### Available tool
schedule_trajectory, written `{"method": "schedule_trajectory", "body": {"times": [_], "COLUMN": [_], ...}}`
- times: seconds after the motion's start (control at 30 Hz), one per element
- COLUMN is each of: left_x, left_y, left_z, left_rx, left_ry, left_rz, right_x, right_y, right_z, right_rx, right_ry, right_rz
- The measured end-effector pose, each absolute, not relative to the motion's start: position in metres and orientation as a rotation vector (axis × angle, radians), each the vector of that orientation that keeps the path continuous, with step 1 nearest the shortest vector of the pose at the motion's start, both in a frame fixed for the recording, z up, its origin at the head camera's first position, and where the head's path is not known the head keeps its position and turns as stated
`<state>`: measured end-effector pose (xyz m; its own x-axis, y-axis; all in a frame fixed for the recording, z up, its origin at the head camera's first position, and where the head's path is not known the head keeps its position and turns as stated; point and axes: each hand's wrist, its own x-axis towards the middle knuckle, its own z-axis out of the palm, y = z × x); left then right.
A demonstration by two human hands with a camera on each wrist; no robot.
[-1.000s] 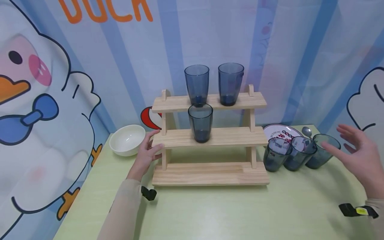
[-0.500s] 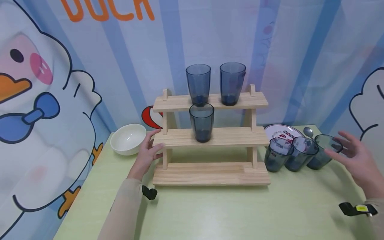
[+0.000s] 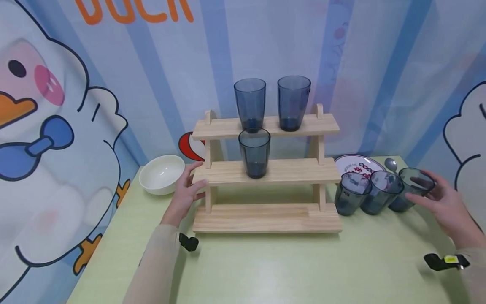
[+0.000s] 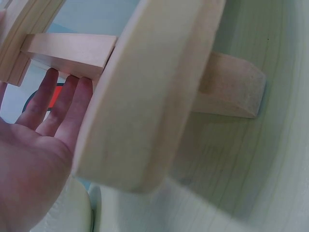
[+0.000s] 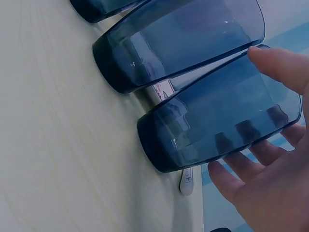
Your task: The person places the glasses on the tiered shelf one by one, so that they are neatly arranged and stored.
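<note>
My left hand (image 3: 184, 194) grips the left end of a three-tier wooden shelf (image 3: 296, 171). Its thumb lies along the middle board, and in the left wrist view its fingers (image 4: 65, 104) reach behind an upright. On the far right, my right hand (image 3: 448, 207) holds the rightmost blue-grey drinking glass (image 5: 207, 125) near its rim, thumb on one side and fingers round the other. That glass stands on the table beside two matching glasses, the middle glass (image 3: 379, 196) and the left glass (image 3: 349, 198). Another glass (image 3: 254, 156) stands on the middle tier.
Two more glasses, a left one (image 3: 250, 103) and a right one (image 3: 293, 103), stand on the top tier. A white bowl (image 3: 161, 175) sits left of the shelf. Behind the right-hand glasses are a patterned plate (image 3: 349, 161) and a spoon (image 3: 390, 163). A printed curtain (image 3: 273, 38) hangs behind.
My right hand has moved left and closed round the rightmost glass, from standing apart beside it with fingers spread. The left hand has stayed on the shelf.
</note>
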<state>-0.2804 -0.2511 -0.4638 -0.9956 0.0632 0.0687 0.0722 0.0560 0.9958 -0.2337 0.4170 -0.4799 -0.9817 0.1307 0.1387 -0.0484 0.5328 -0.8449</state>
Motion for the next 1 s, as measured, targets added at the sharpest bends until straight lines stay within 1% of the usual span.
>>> {"method": "schedule_trajectory", "body": {"times": [0.37, 0.57, 1.0], "left_x": [-0.281, -0.281, -0.281], "left_y": [-0.251, -0.251, -0.252], "left_z": [-0.463, -0.464, -0.463], "left_rx": [-0.145, -0.128, -0.149], "left_ry": [-2.281, -2.290, -2.277], "left_rz": [-2.143, -2.140, -2.166], "right_x": [-0.240, -0.240, -0.225], "right_y": [0.419, 0.419, 0.413], "right_z": [-0.483, -0.485, -0.485], "right_rx": [0.061, 0.007, -0.182], "right_ry": [-2.463, -2.479, -2.474], "right_rz": [1.530, 1.483, 1.302]}}
